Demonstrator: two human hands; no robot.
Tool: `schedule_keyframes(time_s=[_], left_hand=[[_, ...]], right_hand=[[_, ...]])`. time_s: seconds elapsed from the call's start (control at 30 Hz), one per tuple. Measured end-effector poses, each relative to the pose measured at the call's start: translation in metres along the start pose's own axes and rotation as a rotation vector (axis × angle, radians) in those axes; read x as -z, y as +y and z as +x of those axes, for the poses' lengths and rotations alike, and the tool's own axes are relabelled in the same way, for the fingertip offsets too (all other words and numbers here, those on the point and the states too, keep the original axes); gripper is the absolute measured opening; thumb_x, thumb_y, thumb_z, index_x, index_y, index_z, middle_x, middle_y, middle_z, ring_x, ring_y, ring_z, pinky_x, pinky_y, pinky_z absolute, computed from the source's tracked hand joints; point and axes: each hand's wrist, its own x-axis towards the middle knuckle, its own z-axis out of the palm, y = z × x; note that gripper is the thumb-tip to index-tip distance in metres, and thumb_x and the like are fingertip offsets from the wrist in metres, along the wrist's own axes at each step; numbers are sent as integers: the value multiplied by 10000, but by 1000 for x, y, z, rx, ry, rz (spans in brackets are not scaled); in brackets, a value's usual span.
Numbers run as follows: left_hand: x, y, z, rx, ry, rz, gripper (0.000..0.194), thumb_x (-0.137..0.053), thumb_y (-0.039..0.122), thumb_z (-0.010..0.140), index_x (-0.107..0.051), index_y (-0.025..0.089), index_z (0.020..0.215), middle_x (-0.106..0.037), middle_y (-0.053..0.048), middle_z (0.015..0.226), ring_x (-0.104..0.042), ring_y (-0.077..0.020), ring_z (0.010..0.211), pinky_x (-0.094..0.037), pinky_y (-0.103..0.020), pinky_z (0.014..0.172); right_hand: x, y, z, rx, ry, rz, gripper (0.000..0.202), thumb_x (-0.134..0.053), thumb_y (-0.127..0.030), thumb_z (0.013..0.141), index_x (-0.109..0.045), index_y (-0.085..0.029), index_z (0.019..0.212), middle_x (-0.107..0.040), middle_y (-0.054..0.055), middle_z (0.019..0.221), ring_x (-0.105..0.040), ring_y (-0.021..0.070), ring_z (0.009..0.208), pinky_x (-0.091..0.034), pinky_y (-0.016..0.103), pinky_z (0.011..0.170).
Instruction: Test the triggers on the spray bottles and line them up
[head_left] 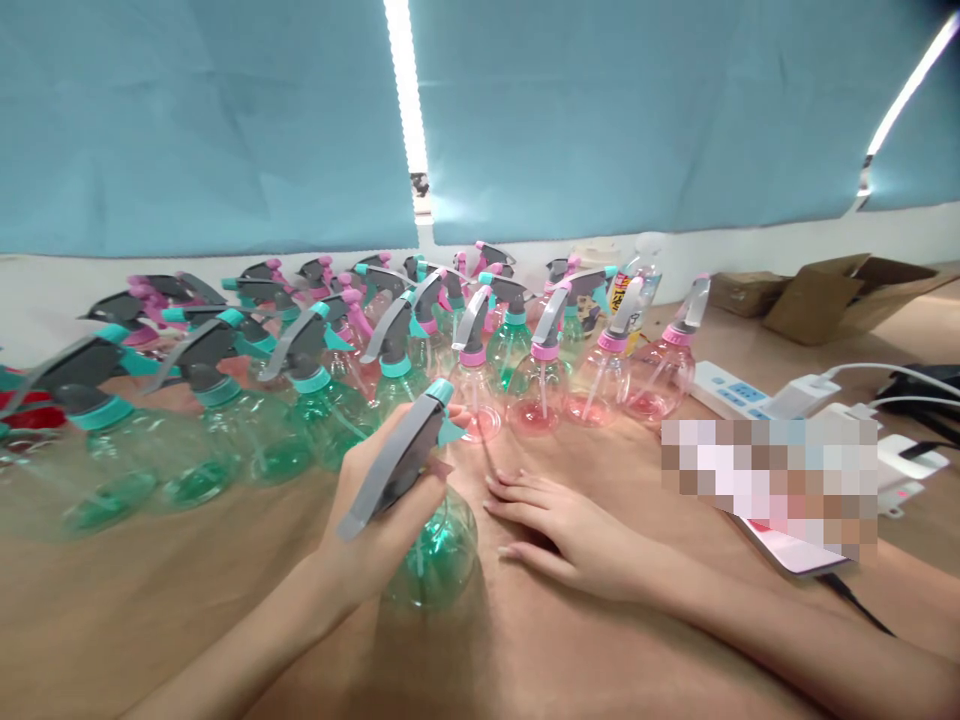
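My left hand (382, 510) is wrapped round the neck of a green spray bottle (439, 555), just below its grey and teal trigger head. The bottle looks nearly upright, its round clear-green body showing under my fingers. To its right, my right hand (559, 525) lies palm down on the brown tabletop (570, 660), fingers stretched out and holding nothing. Behind both hands stand rows of similar bottles. Among them are a green bottle (281, 440) with a teal collar and a pink bottle (536, 395) with a pink collar.
On the right lie a white power strip (727, 390) with plugged-in chargers (806, 395) and a phone (795, 550), partly pixelated, with a black cable. Open cardboard boxes (817, 295) sit at the back right. A labelled clear bottle (637, 285) stands behind the pink bottles.
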Motion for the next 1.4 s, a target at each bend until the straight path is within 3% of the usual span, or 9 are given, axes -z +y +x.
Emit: schedule_keyframes(time_s=[0.17, 0.7, 0.93, 1.23, 1.33, 1.4], left_hand=[[-1, -1, -1, -23, 36, -7, 138, -515, 173, 779, -536, 228, 904, -461, 45, 639, -423, -130, 527, -357, -272, 520], [-2, -1, -1, -42, 28, -20, 251, -501, 138, 739, -586, 232, 956, -521, 29, 644, -461, -139, 522, -365, -264, 491], [-3, 0, -1, -32, 63, -17, 58, -506, 163, 743, -495, 212, 716, -499, 27, 640, -453, -130, 537, -374, -268, 515], [1, 1, 0, -24, -11, -36, 190, -500, 178, 768, -569, 219, 939, -473, 36, 658, -425, -126, 527, -426, -286, 575], [1, 3, 0, 6, -28, -52, 285, -491, 160, 760, -578, 219, 1025, -477, 43, 671, -413, -114, 509, -477, -308, 658], [0, 4, 1, -9, -28, -68, 277, -493, 155, 762, -583, 210, 1018, -520, 26, 724, -486, -128, 580, -500, -321, 751]], right_hand=[[-1, 1, -1, -11, -3, 2, 484, -506, -414, 948, -504, -182, 1373, -498, 122, 1426, -400, 260, 1357, -345, 466, 1113], [-1, 1, -1, -17, -7, 23, 470, -514, -395, 944, -501, -213, 1377, -523, 107, 1406, -430, 267, 1335, -363, 474, 1099], [-2, 1, -2, -27, -23, -3, 470, -490, -419, 954, -506, -208, 1374, -505, 95, 1424, -411, 263, 1348, -359, 472, 1104], [-5, 5, -3, -21, -29, -4, 477, -483, -418, 958, -486, -217, 1390, -487, 86, 1440, -401, 263, 1355, -359, 473, 1106], [-5, 5, -3, -27, -37, -10, 479, -478, -423, 959, -486, -215, 1390, -491, 86, 1437, -400, 261, 1356, -359, 470, 1107], [-5, 5, -4, -32, -40, -10, 480, -479, -422, 960, -483, -214, 1393, -489, 87, 1439, -395, 260, 1358, -356, 471, 1108]])
